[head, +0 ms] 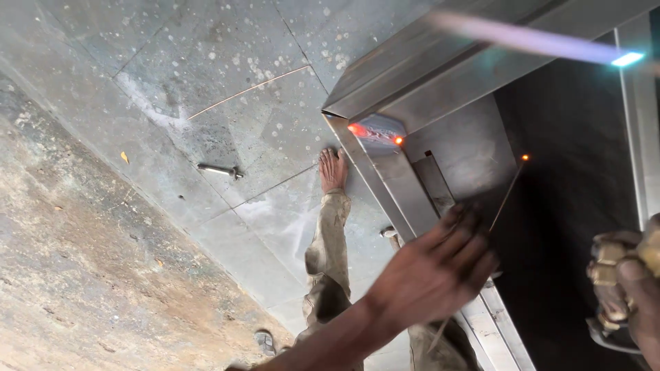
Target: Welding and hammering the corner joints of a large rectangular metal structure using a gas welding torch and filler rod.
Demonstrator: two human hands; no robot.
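Left hand (436, 264), blurred and low in the view, pinches a thin filler rod (496, 209) whose tip glows orange just above and right of the fingers, in front of the dark opening of a grey sheet-metal frame (405, 199). Right hand (629, 288) at the right edge is closed round a brass-coloured torch handle (608, 264); a pale flame streak with a blue tip (627, 59) crosses the top right. Frame's corner seam (375, 132) glows red-orange, and below it a bare foot (332, 170) rests on the speckled stone floor (206, 82), with a bolt (218, 170) lying well left of it.
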